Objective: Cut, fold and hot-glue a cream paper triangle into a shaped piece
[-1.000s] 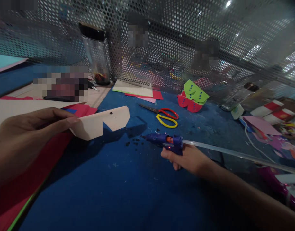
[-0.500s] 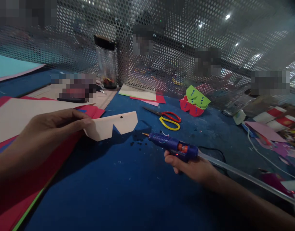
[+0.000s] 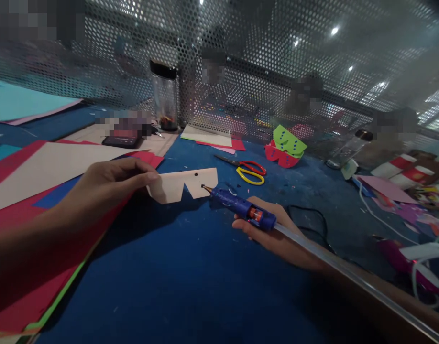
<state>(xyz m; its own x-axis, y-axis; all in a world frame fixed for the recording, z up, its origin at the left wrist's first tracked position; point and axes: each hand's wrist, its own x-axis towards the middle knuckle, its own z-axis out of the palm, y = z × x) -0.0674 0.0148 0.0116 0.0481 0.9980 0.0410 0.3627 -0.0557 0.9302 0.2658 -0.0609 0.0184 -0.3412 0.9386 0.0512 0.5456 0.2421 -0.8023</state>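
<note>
My left hand pinches the left end of a pale paper cutout, holding it above the blue table. The cutout has a V-shaped notch in its lower edge and a small black square near its top. In my right hand is a blue glue gun with a long clear glue stick coming out of its back. Its tip is at the right half of the cutout, where a second small dark bit shows. Whether the tip touches the paper, I cannot tell.
Scissors with red and yellow handles lie beyond the glue gun. Green and red folded paper cutouts stand behind them. Stacked coloured sheets are at left, a jar by the perforated metal screen, and paper scraps and a pink glue gun at right.
The glue gun has moved left and up, bringing its tip to the cutout. A second dark bit now shows at the tip. The cutout sits slightly further right in view.
</note>
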